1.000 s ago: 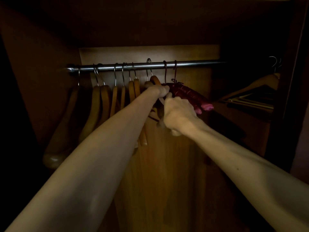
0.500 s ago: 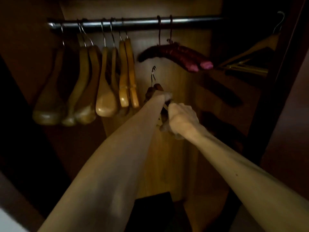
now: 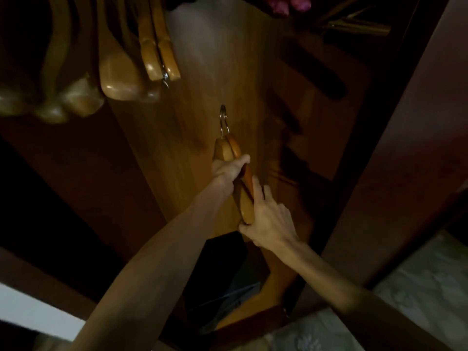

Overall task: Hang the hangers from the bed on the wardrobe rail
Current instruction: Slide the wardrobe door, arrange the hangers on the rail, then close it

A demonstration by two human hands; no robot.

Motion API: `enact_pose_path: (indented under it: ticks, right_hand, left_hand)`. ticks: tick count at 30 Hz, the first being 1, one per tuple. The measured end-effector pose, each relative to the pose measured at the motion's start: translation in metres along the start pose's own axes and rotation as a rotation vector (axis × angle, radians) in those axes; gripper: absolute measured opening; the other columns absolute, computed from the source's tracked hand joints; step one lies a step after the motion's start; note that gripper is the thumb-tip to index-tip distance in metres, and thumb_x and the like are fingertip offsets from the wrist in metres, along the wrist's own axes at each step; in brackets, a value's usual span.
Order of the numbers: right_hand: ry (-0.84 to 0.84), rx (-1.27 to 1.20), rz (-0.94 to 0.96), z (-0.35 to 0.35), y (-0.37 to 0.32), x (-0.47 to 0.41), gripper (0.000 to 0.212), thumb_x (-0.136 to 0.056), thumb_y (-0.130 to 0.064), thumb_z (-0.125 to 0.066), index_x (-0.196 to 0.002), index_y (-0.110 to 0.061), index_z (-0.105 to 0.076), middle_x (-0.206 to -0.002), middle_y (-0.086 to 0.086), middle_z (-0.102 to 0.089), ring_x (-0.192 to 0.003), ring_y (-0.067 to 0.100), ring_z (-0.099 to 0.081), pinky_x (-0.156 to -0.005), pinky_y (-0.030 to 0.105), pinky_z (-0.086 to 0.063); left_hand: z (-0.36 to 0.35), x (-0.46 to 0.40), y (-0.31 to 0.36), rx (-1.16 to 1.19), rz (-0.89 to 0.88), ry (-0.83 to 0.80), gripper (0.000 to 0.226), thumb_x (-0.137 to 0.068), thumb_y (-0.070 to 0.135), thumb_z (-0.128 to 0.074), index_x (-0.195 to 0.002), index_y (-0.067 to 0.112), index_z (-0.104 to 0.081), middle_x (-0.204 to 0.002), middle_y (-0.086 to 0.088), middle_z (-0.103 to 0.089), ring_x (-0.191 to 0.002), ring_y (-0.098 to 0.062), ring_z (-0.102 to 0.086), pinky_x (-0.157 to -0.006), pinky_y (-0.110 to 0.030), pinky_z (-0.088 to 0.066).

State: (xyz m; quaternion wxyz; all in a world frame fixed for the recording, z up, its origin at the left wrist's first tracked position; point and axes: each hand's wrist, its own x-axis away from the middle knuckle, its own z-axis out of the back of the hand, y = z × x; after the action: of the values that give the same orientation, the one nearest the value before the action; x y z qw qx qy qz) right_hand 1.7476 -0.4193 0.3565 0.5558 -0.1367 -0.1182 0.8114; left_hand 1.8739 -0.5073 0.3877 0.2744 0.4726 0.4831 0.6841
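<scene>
Inside the dim wardrobe I hold wooden hangers (image 3: 229, 148) edge-on, their metal hooks (image 3: 223, 120) pointing up. It looks like two hangers pressed together. My left hand (image 3: 229, 168) is closed around them just below the hooks. My right hand (image 3: 268, 219) grips their lower end (image 3: 247, 211). The rail is out of view above the frame. Several wooden hangers (image 3: 121, 77) dangle at the upper left, only their lower ends showing.
A pink padded hanger end (image 3: 288, 5) shows at the top edge. Another hanger (image 3: 354, 24) lies at the upper right. The wardrobe's dark side panel (image 3: 405, 148) stands at the right. A dark object (image 3: 222, 274) sits on the wardrobe floor. Patterned pale floor (image 3: 417, 287) lies at the lower right.
The view has tilted down, so the rail has left the frame. The held hangers have come down from the rail with both hands; my right hand has slid to their lower end.
</scene>
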Motion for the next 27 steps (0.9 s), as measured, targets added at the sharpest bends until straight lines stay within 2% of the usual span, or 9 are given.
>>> enact_pose_path:
  ticks: [4,6,8,12,15,20,23,26,27]
  right_hand:
    - [-0.193,-0.408,0.016,-0.007,0.029,0.004,0.087,-0.091,-0.072,-0.045,-0.159,-0.039,-0.003,-0.162,-0.004,-0.021,-0.135,0.020,-0.048,-0.110,0.046,-0.042]
    - [-0.125,-0.537,-0.038,-0.001,0.048,-0.013,0.084,-0.087,-0.079,-0.042,-0.157,-0.040,-0.018,-0.157,-0.008,-0.029,-0.133,0.014,-0.048,-0.110,0.049,-0.044]
    - [-0.027,-0.471,-0.045,0.008,0.066,-0.038,0.087,-0.086,-0.071,-0.055,-0.157,-0.035,-0.021,-0.158,-0.007,-0.029,-0.138,0.016,-0.043,-0.111,0.052,-0.043]
    - [0.071,-0.224,0.062,0.030,0.077,-0.086,0.111,-0.078,-0.048,-0.080,-0.161,-0.027,-0.010,-0.166,-0.005,-0.013,-0.152,0.024,-0.017,-0.120,0.051,-0.028]
    - [0.085,-0.070,0.169,0.043,0.075,-0.103,0.114,-0.073,-0.042,-0.083,-0.160,-0.022,-0.013,-0.166,0.001,-0.016,-0.151,0.024,-0.016,-0.117,0.056,-0.030]
    - [-0.002,-0.095,0.139,0.046,0.070,-0.097,0.087,-0.075,-0.036,-0.081,-0.148,-0.012,-0.039,-0.153,0.010,-0.042,-0.139,0.031,-0.040,-0.103,0.055,-0.044]
    - [-0.041,-0.139,0.140,0.051,0.065,-0.094,0.066,-0.076,-0.034,-0.079,-0.131,-0.009,-0.054,-0.130,0.013,-0.059,-0.118,0.031,-0.056,-0.092,0.049,-0.050]
    - [-0.103,-0.176,0.136,0.054,0.066,-0.093,0.026,-0.079,-0.033,-0.077,-0.095,-0.030,-0.056,-0.098,-0.003,-0.055,-0.088,0.016,-0.053,-0.078,0.035,-0.045]
    - [-0.122,-0.184,0.131,0.053,0.065,-0.091,0.026,-0.078,-0.033,-0.077,-0.084,-0.035,-0.052,-0.092,-0.007,-0.055,-0.081,0.014,-0.053,-0.076,0.033,-0.044]
  left_hand:
    - [0.013,0.000,-0.018,-0.036,-0.071,-0.032,0.015,-0.080,0.021,-0.080,-0.077,0.011,-0.069,-0.072,-0.004,-0.070,-0.071,-0.021,-0.069,-0.067,-0.029,-0.058]
    - [0.024,0.001,-0.017,-0.118,-0.110,-0.125,0.012,-0.083,0.021,-0.077,-0.082,0.011,-0.070,-0.072,-0.002,-0.070,-0.065,-0.015,-0.070,-0.059,-0.024,-0.056]
    - [0.038,0.002,-0.013,-0.256,-0.150,-0.246,0.012,-0.083,0.024,-0.075,-0.086,0.012,-0.071,-0.072,-0.001,-0.071,-0.063,-0.012,-0.071,-0.056,-0.023,-0.056]
    - [0.052,0.003,-0.005,-0.413,-0.193,-0.374,0.012,-0.083,0.023,-0.075,-0.091,0.017,-0.068,-0.077,-0.001,-0.073,-0.074,-0.016,-0.070,-0.077,-0.035,-0.058]
    - [0.059,0.004,-0.004,-0.513,-0.209,-0.526,0.023,-0.086,0.024,-0.075,-0.105,0.019,-0.063,-0.085,-0.004,-0.073,-0.082,-0.018,-0.071,-0.089,-0.044,-0.057]
    - [0.072,-0.002,-0.002,-0.687,-0.190,-0.617,0.043,-0.077,0.042,-0.079,-0.110,0.029,-0.053,-0.110,-0.001,-0.065,-0.105,-0.020,-0.063,-0.094,-0.040,-0.052]
    - [0.077,-0.011,0.002,-0.768,-0.261,-0.575,0.062,-0.074,0.046,-0.080,-0.124,0.025,-0.052,-0.117,0.001,-0.061,-0.109,-0.020,-0.058,-0.099,-0.042,-0.048]
    - [0.081,-0.018,0.008,-0.778,-0.360,-0.542,0.050,-0.079,0.041,-0.080,-0.122,0.028,-0.057,-0.117,0.002,-0.063,-0.115,-0.022,-0.058,-0.098,-0.040,-0.048]
    - [0.082,-0.020,0.009,-0.773,-0.395,-0.520,0.046,-0.082,0.037,-0.079,-0.122,0.028,-0.058,-0.117,0.004,-0.064,-0.117,-0.022,-0.058,-0.096,-0.037,-0.048]
